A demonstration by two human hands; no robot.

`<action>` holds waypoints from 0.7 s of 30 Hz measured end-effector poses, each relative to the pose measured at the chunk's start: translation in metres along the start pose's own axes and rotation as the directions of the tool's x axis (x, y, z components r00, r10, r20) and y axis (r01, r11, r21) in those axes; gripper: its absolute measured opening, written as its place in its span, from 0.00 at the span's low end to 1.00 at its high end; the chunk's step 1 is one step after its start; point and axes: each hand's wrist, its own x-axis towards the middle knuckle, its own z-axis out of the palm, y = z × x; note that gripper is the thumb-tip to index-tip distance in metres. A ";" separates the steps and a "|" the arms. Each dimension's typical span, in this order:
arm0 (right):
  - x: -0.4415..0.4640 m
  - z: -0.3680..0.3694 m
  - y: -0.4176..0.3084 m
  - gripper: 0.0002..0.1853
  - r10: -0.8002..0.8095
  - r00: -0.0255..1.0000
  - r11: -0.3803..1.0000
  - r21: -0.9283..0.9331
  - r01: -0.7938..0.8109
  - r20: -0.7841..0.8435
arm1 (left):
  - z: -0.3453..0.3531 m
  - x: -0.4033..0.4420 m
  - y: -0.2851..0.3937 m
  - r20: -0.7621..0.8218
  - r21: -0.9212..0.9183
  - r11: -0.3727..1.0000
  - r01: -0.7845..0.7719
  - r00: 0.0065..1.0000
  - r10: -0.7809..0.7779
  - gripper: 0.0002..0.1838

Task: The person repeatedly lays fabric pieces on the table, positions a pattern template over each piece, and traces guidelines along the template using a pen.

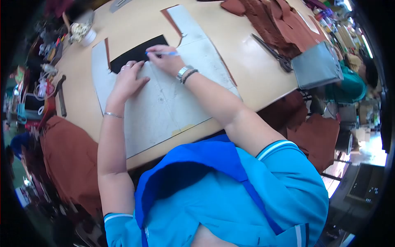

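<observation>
My right hand (166, 61) is closed on a pen with a blue tip (166, 53); the tip is at the black piece (138, 51). My left hand (128, 80) lies flat with fingers spread, over the near edge of the black piece and the large pale grey pattern sheet (160, 107). Lines and small marks are drawn on the sheet. Reddish-brown material shows as narrow strips (170, 21) along the sheet's edges. What the black piece is made of I cannot tell.
On the tabletop (259, 86), scissors (276, 55) lie at right, near reddish-brown cloth (273, 26) and a grey box-like object (317, 66). At left are a hammer-like tool (61, 94) and a white pot (87, 38). More brown cloth (70, 152) hangs off the left edge.
</observation>
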 end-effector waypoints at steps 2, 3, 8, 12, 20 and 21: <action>0.000 0.000 0.005 0.09 0.033 0.999 0.998 -0.047 -0.033 -0.005 | 0.011 -0.007 0.001 -0.078 -0.009 1.000 -0.021 0.997 0.020 0.32; 0.001 0.000 0.004 0.09 0.132 0.991 0.989 -0.071 -0.130 0.031 | 0.017 -0.010 0.001 -0.093 -0.057 0.997 -0.047 0.995 0.042 0.30; 0.005 0.001 0.004 0.09 0.094 0.990 0.994 -0.064 -0.087 0.107 | 0.046 -0.030 0.011 -0.274 -0.087 0.993 0.077 0.957 -0.098 0.24; 0.007 0.002 0.010 0.09 0.080 0.989 0.997 -0.004 -0.080 0.123 | 0.052 -0.034 0.014 -0.318 -0.096 0.989 0.111 0.938 -0.136 0.25; -0.001 0.000 0.008 0.02 0.121 0.987 0.992 -0.044 -0.117 0.103 | 0.041 -0.034 0.019 -0.187 -0.107 0.981 0.160 0.966 -0.177 0.27; -0.001 0.000 0.005 0.03 0.088 0.992 0.994 -0.079 -0.080 0.095 | 0.040 -0.033 0.019 -0.194 -0.103 0.983 0.152 0.966 -0.170 0.27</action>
